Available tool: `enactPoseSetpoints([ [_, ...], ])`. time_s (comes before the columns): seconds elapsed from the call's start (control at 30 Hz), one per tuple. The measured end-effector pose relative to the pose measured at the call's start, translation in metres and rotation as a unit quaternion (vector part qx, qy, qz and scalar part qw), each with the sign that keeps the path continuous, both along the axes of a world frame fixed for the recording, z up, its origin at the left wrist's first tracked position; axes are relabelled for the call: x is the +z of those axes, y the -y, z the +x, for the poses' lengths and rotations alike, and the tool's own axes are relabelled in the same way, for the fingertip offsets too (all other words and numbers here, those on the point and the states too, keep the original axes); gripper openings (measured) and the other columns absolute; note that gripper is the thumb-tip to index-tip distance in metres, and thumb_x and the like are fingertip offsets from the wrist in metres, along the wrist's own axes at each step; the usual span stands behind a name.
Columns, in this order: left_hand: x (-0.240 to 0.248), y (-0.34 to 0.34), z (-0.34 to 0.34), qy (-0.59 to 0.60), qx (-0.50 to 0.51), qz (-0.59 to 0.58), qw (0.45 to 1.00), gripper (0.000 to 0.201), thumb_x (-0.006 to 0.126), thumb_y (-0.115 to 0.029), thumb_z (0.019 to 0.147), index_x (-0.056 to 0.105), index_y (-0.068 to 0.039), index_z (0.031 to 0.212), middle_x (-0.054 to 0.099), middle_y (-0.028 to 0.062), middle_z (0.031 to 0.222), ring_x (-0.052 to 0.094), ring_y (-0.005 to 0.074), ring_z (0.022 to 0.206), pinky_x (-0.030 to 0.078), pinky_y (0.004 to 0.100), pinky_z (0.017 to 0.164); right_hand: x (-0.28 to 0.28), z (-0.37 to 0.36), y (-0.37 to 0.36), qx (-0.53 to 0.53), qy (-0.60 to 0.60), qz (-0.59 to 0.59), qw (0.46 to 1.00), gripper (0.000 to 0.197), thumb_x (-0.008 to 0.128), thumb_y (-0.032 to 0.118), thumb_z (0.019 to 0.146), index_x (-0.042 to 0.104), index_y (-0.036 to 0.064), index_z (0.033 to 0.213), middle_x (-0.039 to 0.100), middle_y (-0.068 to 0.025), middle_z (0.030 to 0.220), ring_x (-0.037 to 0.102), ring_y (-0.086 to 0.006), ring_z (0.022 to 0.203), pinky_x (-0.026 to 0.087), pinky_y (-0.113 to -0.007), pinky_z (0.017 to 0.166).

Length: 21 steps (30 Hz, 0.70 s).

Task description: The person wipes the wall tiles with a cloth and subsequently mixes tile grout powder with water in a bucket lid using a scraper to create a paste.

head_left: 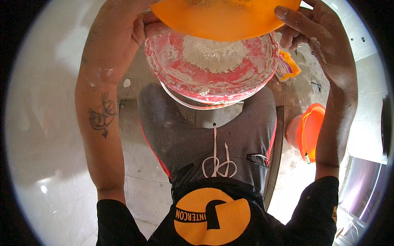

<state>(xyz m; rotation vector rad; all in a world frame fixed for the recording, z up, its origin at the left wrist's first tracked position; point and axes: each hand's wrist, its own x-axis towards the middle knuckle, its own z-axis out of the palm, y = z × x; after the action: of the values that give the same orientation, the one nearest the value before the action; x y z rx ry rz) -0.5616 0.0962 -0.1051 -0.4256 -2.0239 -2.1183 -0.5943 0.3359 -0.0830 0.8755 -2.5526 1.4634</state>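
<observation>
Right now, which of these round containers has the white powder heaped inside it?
The red-smeared bucket between the knees; the orange bowl is tipped over it, and the orange bucket stands aside.

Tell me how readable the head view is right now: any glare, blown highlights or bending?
Head view: the floor at left is washed out by bright light; fisheye bends the edges and leaves black corners. The powder heap in the red-smeared bucket is sharp, as are the left hand and right hand on the orange bowl.
</observation>
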Motion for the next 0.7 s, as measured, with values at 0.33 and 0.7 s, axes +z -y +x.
enactPoseSetpoints([
  [0.33, -0.002, -0.015, 0.003, -0.013, 0.077, -0.016, 0.997, 0.050, 0.057, -0.016, 0.090, 0.039, 0.004, 0.132, 0.059, 0.0154, 0.116, 0.063, 0.0209, 0.100, 0.055, 0.0317, 0.082, -0.005, 0.002, -0.001, -0.011, -0.015, 0.007, 1.000, 0.049, 0.062, 0.018, 0.088, 0.045, -0.0100, 0.124, 0.068, -0.0176, 0.086, 0.066, -0.0169, 0.058, 0.055, -0.026, 0.052],
  [0.7, 0.018, -0.012, -0.036, 0.108, -0.016, -0.068, 0.992, 0.065, 0.054, -0.042, 0.092, 0.037, 0.007, 0.130, 0.055, 0.0255, 0.118, 0.062, 0.0297, 0.104, 0.055, 0.0397, 0.086, -0.030, -0.083, -0.039, 0.120, 0.311, -0.213, 0.918, 0.043, 0.058, 0.021, 0.092, 0.049, -0.0089, 0.122, 0.067, -0.0165, 0.086, 0.068, -0.0158, 0.072, 0.057, -0.024, 0.063],
])
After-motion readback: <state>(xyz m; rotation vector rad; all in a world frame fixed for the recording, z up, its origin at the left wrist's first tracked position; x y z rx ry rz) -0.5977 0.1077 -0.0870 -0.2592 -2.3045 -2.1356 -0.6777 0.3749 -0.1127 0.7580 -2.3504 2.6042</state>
